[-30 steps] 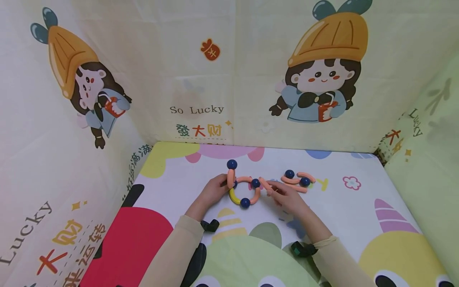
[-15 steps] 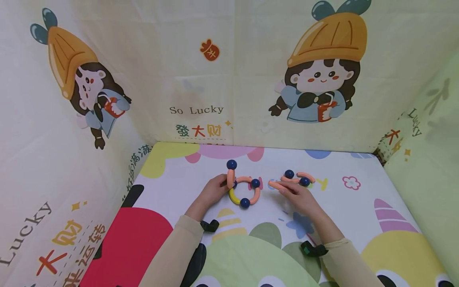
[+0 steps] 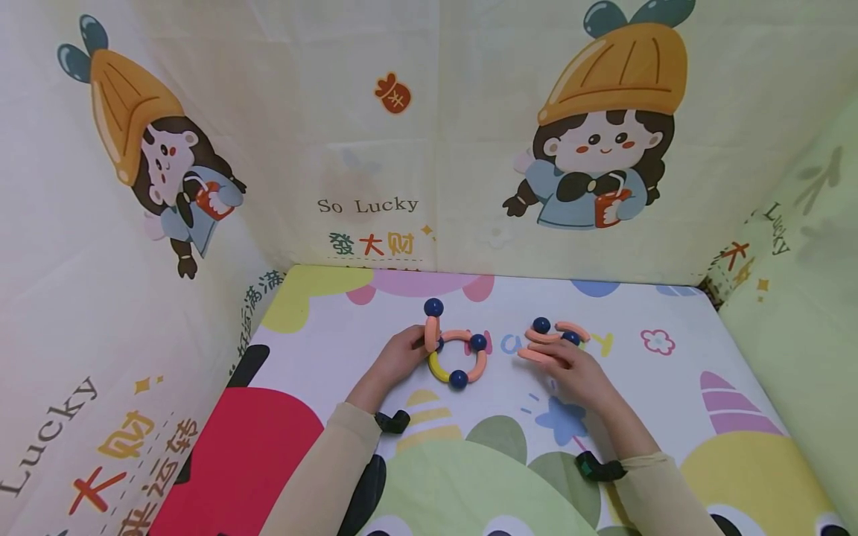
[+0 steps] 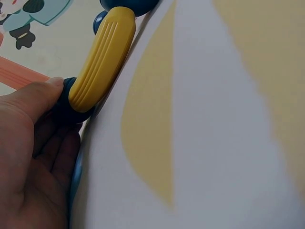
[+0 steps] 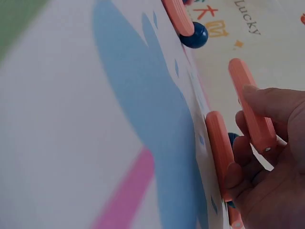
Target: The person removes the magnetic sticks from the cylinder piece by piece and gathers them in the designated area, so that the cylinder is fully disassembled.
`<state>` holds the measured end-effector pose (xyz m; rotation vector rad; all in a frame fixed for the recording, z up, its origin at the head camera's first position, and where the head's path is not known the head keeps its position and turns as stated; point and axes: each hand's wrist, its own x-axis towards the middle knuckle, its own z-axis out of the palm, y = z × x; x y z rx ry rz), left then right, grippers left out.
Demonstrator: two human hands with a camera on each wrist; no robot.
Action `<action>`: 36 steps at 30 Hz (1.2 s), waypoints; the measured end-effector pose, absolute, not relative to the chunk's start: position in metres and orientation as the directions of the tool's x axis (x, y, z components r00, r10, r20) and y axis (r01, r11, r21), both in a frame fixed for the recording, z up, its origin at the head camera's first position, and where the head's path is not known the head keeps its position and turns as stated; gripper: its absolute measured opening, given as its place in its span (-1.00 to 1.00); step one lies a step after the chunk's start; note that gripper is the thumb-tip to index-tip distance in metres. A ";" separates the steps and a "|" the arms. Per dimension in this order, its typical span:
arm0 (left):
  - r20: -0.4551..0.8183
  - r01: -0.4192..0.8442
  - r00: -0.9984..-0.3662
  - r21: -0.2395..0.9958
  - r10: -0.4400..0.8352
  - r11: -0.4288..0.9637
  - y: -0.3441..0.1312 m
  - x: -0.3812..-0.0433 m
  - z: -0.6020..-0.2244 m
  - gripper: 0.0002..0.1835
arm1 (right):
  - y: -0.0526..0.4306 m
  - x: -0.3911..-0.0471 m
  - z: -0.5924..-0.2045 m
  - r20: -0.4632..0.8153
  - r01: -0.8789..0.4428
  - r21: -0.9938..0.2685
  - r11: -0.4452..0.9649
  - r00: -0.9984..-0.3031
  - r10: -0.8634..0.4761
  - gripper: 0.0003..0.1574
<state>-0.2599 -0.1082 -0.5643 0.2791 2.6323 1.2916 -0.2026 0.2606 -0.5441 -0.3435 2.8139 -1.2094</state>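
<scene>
At the table's middle lies a ring of curved pink rods, one curved yellow rod (image 4: 102,62) and blue balls (image 3: 459,379). From its left side rises a pink rod (image 3: 431,333) topped by another blue ball (image 3: 433,307). My left hand (image 3: 403,356) grips the ring's left blue ball (image 4: 76,117), thumb against it. My right hand (image 3: 575,372) pinches a straight pink rod (image 5: 252,105) between thumb and fingers, off the table. Its lower fingers touch or nearly touch a second pink rod (image 5: 218,148) on the table, mostly hidden by the hand in the head view.
Beside the right hand lie curved pink rods (image 3: 574,328) and loose blue balls (image 3: 541,324). A printed cloth (image 3: 630,402) covers the table. Patterned fabric walls (image 3: 469,164) stand at the back and both sides.
My right hand has moved right, away from the ring, carrying the straight pink rod to the loose pieces. The left hand and the ring have stayed in place.
</scene>
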 end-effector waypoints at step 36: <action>-0.137 0.030 -0.964 0.796 0.229 0.604 -0.106 -0.259 -0.562 -0.60 | 0.278 -0.205 -0.561 0.163 -0.216 -0.621 0.753 -0.976 -0.146 -0.70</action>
